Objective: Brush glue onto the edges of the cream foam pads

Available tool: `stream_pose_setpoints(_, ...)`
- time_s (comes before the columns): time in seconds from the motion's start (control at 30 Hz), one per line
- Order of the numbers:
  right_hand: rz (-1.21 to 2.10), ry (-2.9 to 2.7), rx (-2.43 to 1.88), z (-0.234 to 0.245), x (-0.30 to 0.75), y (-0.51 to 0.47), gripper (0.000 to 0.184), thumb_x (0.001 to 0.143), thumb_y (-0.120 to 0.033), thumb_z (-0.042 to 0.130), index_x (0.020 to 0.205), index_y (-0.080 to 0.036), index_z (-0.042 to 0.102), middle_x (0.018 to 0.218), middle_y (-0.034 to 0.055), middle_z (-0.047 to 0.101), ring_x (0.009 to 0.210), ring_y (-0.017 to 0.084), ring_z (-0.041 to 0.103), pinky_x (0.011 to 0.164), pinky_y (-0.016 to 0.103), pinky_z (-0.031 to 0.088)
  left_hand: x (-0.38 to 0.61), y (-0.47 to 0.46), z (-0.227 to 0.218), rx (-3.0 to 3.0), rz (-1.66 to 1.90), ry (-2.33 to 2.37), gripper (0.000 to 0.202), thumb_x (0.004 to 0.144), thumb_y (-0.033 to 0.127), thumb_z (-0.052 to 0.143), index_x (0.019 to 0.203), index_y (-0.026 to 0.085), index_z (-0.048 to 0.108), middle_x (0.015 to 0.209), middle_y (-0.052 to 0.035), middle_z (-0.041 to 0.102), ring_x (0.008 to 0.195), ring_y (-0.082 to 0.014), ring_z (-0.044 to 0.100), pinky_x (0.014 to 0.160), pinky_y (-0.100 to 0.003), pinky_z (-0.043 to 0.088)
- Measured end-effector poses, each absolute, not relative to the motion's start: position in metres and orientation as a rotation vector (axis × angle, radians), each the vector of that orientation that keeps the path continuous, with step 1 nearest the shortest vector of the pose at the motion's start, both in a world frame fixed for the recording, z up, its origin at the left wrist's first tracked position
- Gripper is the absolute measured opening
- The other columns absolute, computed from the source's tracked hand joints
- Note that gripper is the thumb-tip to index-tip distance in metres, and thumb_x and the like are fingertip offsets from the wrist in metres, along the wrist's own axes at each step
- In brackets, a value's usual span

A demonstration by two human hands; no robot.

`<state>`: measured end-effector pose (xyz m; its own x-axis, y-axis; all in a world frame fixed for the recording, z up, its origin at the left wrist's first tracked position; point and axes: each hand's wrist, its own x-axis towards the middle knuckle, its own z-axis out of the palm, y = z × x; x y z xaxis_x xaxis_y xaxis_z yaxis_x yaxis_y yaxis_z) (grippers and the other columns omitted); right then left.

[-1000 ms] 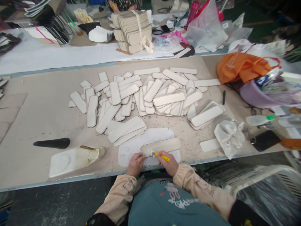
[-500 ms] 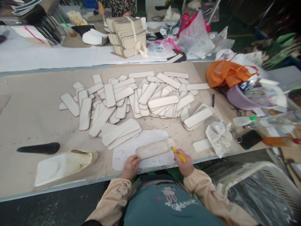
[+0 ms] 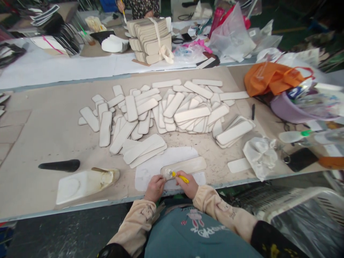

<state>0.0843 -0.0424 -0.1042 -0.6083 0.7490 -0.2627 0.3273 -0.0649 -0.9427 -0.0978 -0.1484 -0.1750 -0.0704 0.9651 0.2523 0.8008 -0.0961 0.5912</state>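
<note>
A long flat beige strip (image 3: 189, 165) with rounded corners lies on a white sheet (image 3: 145, 179) close to the table's front edge. The fingers of my left hand (image 3: 155, 188) pinch the strip's near left corner. In my right hand (image 3: 189, 185) is a small yellow-handled brush (image 3: 182, 177), its bristles touching the left part of the strip, where a whitish smear shows. Farther back lies a wide heap of similar pale strips (image 3: 188, 114). A smaller fanned stack of strips (image 3: 146, 150) lies just behind the white sheet.
At left, a cut-open white plastic bottle (image 3: 77, 186) holds a stick, beside a black tapered object (image 3: 59, 165). On the right are a white cloth pouch (image 3: 259, 157), a purple basin (image 3: 290, 109) and an orange bag (image 3: 271, 79). Across the table, a person's hand holds a brush near a tied bundle (image 3: 150, 39).
My right hand has moved the brush leftward along the strip, from its right end to near its left end. My left hand stays at the corner. The camera view has shifted slightly.
</note>
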Motion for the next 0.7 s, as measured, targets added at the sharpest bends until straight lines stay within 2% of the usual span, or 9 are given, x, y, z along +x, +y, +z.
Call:
stream_pose_setpoints(0.2,1.568,-1.745,-1.354,-0.099,0.112,-0.030,0.020,0.088,-0.037,0.042,0.081,-0.021,0.053,0.059,-0.0025,0.057,0.056,0.012,0.053,0.058,0.023,0.044,-0.097,-0.147,-0.176,1.932,0.929,1.922,0.017,0.086,0.021,0.049,0.087,0.019,0.066,0.086,-0.0068,0.060,0.081,-0.0163,0.057,0.073,-0.031,0.051)
stream_pose_setpoints(0.47,1.744,-1.849,-1.128,-0.096,0.080,-0.050,0.015,0.087,-0.032,0.045,0.084,-0.022,0.055,0.064,-0.0035,0.061,0.058,0.010,0.055,0.060,0.021,0.044,-0.099,-0.147,-0.176,1.952,0.909,1.887,0.018,0.086,0.021,0.048,0.089,0.019,0.066,0.088,-0.0075,0.060,0.084,-0.0168,0.058,0.075,-0.031,0.052)
stream_pose_setpoints(0.7,1.520,-1.727,-1.398,-0.103,0.151,-0.017,0.019,0.085,-0.036,0.045,0.078,-0.021,0.055,0.060,-0.0037,0.058,0.056,0.012,0.053,0.058,0.022,0.043,-0.099,-0.145,-0.177,1.942,0.913,1.896,0.016,0.086,0.022,0.049,0.084,0.019,0.065,0.086,-0.0065,0.059,0.081,-0.0162,0.057,0.074,-0.031,0.052)
